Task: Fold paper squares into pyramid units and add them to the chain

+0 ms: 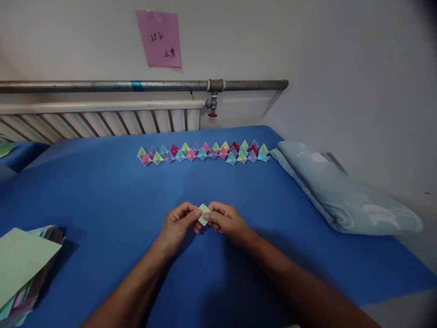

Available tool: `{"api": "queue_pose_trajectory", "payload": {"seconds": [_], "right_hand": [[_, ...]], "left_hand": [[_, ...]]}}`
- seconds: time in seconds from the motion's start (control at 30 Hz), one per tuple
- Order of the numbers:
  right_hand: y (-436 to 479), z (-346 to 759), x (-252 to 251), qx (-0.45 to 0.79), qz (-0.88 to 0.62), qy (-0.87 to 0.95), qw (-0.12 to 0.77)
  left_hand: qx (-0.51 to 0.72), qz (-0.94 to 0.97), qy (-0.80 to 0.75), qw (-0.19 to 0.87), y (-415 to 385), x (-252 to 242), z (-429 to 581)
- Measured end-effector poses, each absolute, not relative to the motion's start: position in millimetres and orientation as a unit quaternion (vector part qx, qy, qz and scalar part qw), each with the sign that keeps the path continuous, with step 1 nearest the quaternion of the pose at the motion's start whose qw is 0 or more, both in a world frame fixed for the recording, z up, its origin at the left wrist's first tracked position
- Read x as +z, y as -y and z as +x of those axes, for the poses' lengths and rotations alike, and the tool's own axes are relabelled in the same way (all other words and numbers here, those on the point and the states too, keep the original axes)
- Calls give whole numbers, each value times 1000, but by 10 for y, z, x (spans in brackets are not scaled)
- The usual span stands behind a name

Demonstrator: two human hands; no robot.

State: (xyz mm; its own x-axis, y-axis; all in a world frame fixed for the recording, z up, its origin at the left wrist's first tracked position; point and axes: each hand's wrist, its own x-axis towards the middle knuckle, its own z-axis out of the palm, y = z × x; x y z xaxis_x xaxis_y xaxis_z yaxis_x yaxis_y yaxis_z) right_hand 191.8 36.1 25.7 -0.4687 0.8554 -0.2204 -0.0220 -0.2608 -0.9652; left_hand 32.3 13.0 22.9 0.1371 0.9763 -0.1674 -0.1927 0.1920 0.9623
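Between both hands is a small folded piece of pale green paper [204, 215], turned like a diamond. My left hand [180, 223] pinches its left corner between thumb and fingers. On the other side, my right hand [227, 221] grips the right corner, thumb lying across the paper's face. Both hands are above the blue surface, near its middle. Farther back, several folded paper pieces [202, 155] in pink, green, purple, blue, yellow and red stand in long rows.
A stack of coloured paper sheets [25, 264] lies at the left, pale green on top. At the right, a folded light-blue blanket [344, 191] rests against the wall. Behind the blue surface [112, 196] are a radiator [119, 120], a metal pipe [95, 85] and a pink note [159, 40].
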Motion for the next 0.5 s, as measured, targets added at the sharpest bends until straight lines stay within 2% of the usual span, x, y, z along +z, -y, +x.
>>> {"api": "queue_pose_trajectory", "payload": {"seconds": [0.17, 0.33, 0.5], "right_hand": [[-384, 1897, 228, 724, -401, 463, 316], [-449, 1905, 193, 712, -417, 488, 284], [-180, 1987, 198, 658, -415, 532, 333]], "left_hand": [[480, 381, -444, 654, -134, 221, 318], [428, 352, -488, 674, -177, 235, 286], [398, 380, -494, 673, 20, 270, 312]]}}
